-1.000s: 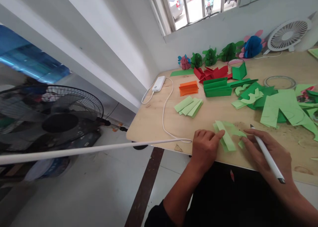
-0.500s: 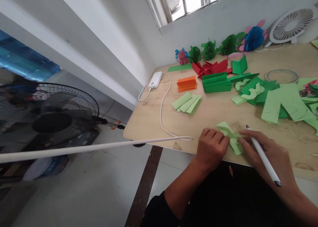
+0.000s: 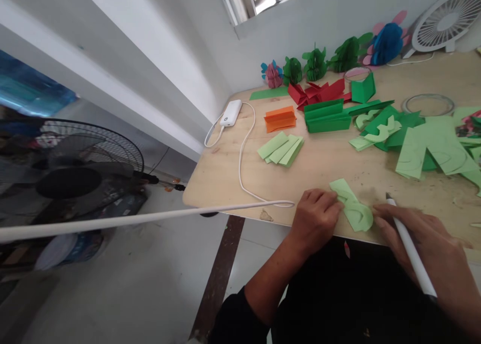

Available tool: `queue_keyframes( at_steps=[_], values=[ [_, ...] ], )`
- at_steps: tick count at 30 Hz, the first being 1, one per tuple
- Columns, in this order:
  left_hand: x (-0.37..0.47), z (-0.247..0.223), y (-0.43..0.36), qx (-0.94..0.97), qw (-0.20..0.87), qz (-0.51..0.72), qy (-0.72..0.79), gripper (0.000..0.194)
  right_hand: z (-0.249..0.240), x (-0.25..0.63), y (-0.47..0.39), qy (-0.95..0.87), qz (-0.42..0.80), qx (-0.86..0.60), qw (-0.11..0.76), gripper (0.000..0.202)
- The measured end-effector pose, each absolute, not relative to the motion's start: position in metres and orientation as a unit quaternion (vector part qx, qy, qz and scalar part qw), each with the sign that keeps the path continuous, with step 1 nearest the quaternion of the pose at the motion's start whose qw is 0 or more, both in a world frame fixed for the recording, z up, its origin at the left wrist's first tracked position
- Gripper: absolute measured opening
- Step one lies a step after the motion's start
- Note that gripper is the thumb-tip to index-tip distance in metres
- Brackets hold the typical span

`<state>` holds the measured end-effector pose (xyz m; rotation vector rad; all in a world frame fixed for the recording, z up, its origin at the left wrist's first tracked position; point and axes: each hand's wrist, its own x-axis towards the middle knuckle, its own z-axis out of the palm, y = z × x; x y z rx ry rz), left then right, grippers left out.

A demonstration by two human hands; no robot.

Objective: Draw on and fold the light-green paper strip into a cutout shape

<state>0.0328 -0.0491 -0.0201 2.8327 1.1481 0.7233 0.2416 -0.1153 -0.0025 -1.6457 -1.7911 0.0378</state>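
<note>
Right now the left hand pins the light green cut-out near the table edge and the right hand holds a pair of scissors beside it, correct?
Not quite. The head view shows the right hand holding a white pen, not scissors. The rest stands: the left hand presses on the light green cut-out near the table edge.

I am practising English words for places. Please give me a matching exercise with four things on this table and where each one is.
1. white pen
2. light green cut paper piece
3. white power bank
4. orange folded paper stack

a. near the table's left corner
b. in the right hand
c. at the left hand's fingertips
d. left of the dark green folded paper

Pairs: 1-b, 2-c, 3-a, 4-d
</note>
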Motion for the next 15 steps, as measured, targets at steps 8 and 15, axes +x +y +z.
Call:
queue_keyframes(
  at_steps=[8, 15],
  values=[
    [0.033, -0.020, -0.049, 0.893, 0.024, 0.258, 0.368, 0.024, -0.002, 0.251, -0.122, -0.749, 0.038, -0.562, 0.348, 0.027],
    [0.033, -0.018, -0.050, 0.892, 0.036, 0.243, 0.379, 0.022, -0.012, 0.253, -0.116, -0.784, -0.019, -0.511, 0.351, 0.026]
  ],
)
